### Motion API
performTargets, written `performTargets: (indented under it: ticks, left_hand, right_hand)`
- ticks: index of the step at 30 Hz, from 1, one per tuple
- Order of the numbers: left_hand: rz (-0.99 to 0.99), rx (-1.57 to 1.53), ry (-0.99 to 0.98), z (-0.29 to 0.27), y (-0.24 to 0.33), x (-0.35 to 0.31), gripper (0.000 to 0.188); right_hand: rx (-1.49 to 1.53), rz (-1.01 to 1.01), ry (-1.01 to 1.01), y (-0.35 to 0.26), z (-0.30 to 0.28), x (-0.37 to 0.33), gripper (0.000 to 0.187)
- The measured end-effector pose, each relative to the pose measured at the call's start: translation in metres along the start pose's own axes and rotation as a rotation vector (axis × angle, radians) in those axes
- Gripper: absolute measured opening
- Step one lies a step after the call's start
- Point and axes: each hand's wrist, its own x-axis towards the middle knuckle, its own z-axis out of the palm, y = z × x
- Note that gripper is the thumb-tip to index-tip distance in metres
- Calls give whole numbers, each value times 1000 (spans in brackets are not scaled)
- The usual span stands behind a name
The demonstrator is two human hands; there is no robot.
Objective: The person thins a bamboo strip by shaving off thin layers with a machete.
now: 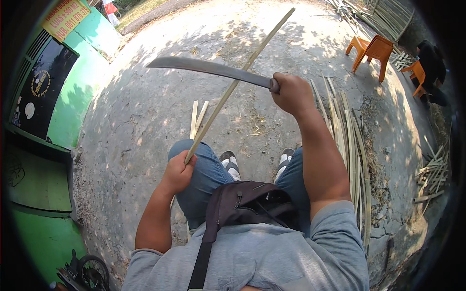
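Observation:
My right hand (293, 93) is closed round the handle of a machete (204, 66), whose long, slightly curved blade points left. A long, thin bamboo strip (218, 105) runs up and away to the right, its near end gripped in my left hand (178, 173) beside my left knee. The blade crosses the strip at about its middle; whether they touch I cannot tell. Two short pale strips (196, 119) show on the ground just past my left knee. To the right of my right leg lies a bundle of long bamboo strips (350, 145).
Orange plastic chairs (378, 51) stand at the far right, near a seated person in dark clothes (429, 70). More bamboo pieces (432, 174) are heaped at the right. A green wall (73, 104) runs along the left, with a motorcycle wheel (93, 272) at lower left. Cracked concrete (131, 160) lies underfoot.

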Motion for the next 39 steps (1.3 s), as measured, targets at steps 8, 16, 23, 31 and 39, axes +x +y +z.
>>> performTargets:
  ticks: [8,16,23,31,39]
  left_hand:
    - [13,42,11,1,4,2,33]
    - [29,3,-1,-1,1,-1,34]
    - [43,-75,-9,-1,-9,4,32]
    - [-50,-131,-117,-8,-3,1,18]
    - [-84,-129,-115,-9,-4,4,21]
  right_hand:
    - [29,131,61,14,-8,-1,13]
    - [4,-60,-21,-4,-1,-5,11]
    - [80,71,51,15,4,0,16]
    - [18,5,27,6,-5,1,15]
    - [40,71,42,2,-7,-4,14]
